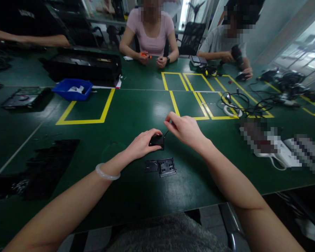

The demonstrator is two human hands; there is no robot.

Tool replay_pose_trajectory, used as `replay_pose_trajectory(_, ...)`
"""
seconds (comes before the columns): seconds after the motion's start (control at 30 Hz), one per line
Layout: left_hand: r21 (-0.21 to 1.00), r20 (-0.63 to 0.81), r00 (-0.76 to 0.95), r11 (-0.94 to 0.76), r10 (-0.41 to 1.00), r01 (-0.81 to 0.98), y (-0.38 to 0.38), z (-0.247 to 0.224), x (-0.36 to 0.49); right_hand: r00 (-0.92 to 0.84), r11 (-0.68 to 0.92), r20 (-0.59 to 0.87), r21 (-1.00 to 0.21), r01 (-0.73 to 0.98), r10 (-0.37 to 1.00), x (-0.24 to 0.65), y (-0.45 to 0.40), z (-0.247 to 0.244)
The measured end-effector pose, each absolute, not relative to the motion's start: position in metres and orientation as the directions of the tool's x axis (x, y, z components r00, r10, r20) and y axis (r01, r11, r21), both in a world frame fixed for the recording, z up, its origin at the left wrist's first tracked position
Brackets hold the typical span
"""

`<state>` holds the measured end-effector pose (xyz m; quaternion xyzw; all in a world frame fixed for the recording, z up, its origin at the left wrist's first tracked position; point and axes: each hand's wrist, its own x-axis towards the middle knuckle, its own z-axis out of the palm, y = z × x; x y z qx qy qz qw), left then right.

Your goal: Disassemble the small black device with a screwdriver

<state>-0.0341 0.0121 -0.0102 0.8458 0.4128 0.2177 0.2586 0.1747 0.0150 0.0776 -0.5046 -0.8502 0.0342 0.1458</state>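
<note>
Gripping the small, black, rectangular case (156,140) between thumb and fingers is your left hand (143,142); your right hand (187,130), fingertips pinched together, holds a thin dark rod (166,133) at the case's right edge.

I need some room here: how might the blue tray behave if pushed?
The blue tray is probably light, as it looks like plastic and holds only white pieces. Being wide and low, it should slide rather than tip. The pieces might shift, its top being open.
</note>
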Motion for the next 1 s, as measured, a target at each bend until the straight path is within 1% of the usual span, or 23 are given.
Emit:
replay_pose_trajectory(0.13,0.611,0.165,0.589,-0.551,0.791,0.568,0.015,-0.008,-0.038,-0.407,0.465,0.242,-0.284,0.838,0.881,0.182,0.018,0.071)
replay_pose_trajectory(0.3,0.570,0.167,0.630,-0.596,0.758,0.565,0.018,-0.004,-0.040,-0.327,0.435,0.298,-0.461,0.773,0.897,0.198,0.017,0.058)
replay_pose_trajectory(0.43,0.572,0.145,0.677,-0.619,0.722,0.538,0.018,0.006,-0.041,-0.244,0.404,0.335,-0.587,0.701,0.910,0.207,0.010,0.042)
replay_pose_trajectory(0.53,0.574,0.112,0.713,-0.630,0.693,0.522,0.017,0.014,-0.042,-0.207,0.384,0.336,-0.637,0.669,0.919,0.209,0.003,0.031)
replay_pose_trajectory(0.67,0.538,0.093,0.728,-0.649,0.680,0.538,0.018,0.016,-0.043,-0.178,0.377,0.345,-0.682,0.627,0.921,0.208,-0.001,0.020)
replay_pose_trajectory(0.8,0.546,0.125,0.726,-0.657,0.677,0.519,0.018,0.011,-0.044,-0.148,0.372,0.356,-0.722,0.583,0.923,0.208,0.002,0.016)
replay_pose_trajectory(1.0,0.543,0.187,0.668,-0.642,0.720,0.541,0.014,0.000,-0.039,-0.119,0.359,0.355,-0.756,0.547,0.927,0.208,0.003,0.014)
